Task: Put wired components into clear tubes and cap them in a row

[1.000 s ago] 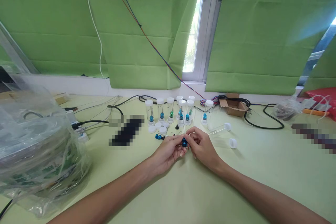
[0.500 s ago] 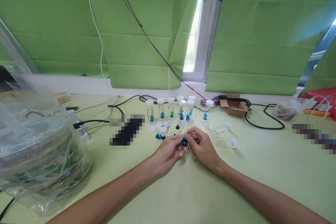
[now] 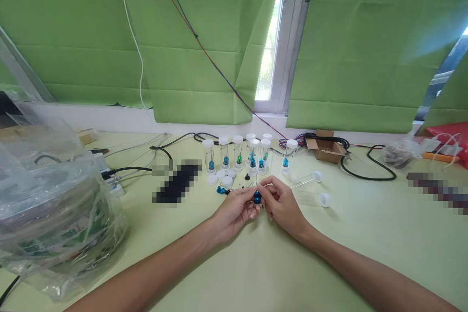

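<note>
Green blinds [image 3: 201, 73] cover most of the wall in front of you, with a narrow strip of window [image 3: 266, 68] showing between two panels. Below them spreads your pale yellow-green table [image 3: 252, 273]. At your far left stands a bulky round bundle [image 3: 54, 224] wrapped in clear plastic.

Your left hand [image 3: 234, 212] is palm-up, its fingers curled and closed on a small blue piece. Your right hand [image 3: 283, 202] meets it from the other side, thumb and index finger pinched at the top of the same piece; its other fingers are loosely bent. Both hands are above the near-middle of the table.

Beyond your hands, to the right, an open cardboard box [image 3: 327, 151] sits among black cables [image 3: 369, 178]. A group of upright clear tubes [image 3: 237, 153] with white tops stands directly beyond your hands; blue or green parts are visible inside. Loose white caps [image 3: 226, 182] lie in front of them.

The blue piece [image 3: 257, 198] is between your fingertips. Its long axis stands roughly upright in view, blue body toward you, with a thin shaft [image 3: 256, 178] pointing away toward the tubes. The exact tilt cannot be determined.
</note>
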The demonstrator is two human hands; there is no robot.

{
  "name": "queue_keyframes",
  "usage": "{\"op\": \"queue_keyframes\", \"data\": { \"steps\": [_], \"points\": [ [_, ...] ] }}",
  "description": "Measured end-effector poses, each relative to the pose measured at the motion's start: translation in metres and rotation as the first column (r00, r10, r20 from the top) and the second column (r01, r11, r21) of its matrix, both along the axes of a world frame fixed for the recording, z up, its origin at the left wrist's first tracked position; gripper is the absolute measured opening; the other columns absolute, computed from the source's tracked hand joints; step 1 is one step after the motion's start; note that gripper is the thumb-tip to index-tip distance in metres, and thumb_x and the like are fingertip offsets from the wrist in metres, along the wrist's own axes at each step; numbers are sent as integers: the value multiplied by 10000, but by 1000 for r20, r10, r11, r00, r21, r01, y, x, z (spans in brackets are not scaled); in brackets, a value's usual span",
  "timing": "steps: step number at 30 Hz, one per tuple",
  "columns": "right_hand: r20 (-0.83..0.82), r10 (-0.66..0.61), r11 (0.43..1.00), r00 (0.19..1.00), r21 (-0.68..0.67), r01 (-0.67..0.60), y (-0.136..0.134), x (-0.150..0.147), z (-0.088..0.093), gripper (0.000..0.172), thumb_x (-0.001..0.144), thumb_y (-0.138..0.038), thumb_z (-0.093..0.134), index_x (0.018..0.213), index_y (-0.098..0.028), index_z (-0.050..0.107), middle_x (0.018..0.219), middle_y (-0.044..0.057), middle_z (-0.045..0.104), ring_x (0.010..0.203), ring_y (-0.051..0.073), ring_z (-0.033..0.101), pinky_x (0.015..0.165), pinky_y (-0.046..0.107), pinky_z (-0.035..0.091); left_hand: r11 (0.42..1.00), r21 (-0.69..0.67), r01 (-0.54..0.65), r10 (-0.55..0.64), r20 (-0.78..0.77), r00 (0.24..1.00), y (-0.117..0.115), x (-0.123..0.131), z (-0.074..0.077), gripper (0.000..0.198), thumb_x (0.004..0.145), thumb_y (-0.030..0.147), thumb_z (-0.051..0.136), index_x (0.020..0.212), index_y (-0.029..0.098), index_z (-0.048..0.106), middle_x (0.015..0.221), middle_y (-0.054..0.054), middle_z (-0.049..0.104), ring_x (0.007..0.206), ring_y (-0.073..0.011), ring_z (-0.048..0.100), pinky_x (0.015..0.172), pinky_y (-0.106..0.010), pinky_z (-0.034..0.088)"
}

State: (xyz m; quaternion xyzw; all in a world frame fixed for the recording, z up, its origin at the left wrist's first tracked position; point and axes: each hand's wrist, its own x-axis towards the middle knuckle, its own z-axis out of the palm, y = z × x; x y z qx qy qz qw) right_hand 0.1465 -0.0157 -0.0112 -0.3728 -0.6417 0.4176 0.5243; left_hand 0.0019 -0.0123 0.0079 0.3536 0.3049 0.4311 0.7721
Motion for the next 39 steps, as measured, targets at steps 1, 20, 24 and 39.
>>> {"op": "queue_keyframes", "data": {
  "steps": [1, 20, 24, 39],
  "points": [
    [-4, -1, 1000, 1000, -2, 1, 0, 0, 0, 227, 930, -434, 531, 874, -214, 521, 535, -83, 475, 349, 69, 403, 322, 186, 296, 1000, 5, 1, -1, -1, 1000, 0, 0, 0, 168, 901, 114, 552, 882, 28, 696, 712, -55, 609, 489, -52, 544, 424, -131, 453],
    [58, -106, 994, 993, 45, 103, 3, 7, 8, 296, 931, -498, 489, 863, -211, 510, 517, -85, 437, 407, 88, 420, 401, 202, 343, 998, 51, -46, 49, -66, 997, 3, -3, 1, 168, 907, 172, 556, 828, 67, 661, 745, -74, 641, 528, -77, 573, 450, -158, 457],
    [87, -120, 992, 989, 62, 114, 4, 8, 7, 288, 940, -482, 481, 856, -210, 517, 533, -78, 454, 412, 85, 422, 408, 205, 338, 997, 67, -39, 44, -77, 996, 3, -3, 3, 172, 904, 211, 578, 834, 75, 656, 764, -67, 638, 536, -72, 571, 463, -158, 463],
    [159, -129, 987, 979, 121, 110, 2, 6, 7, 278, 967, -440, 443, 827, -213, 523, 526, -70, 469, 439, 99, 444, 473, 225, 362, 995, 77, -55, 63, -106, 992, 1, -3, 3, 137, 869, 179, 596, 793, 82, 655, 743, -67, 638, 526, -75, 559, 419, -156, 417]
  ]
}}
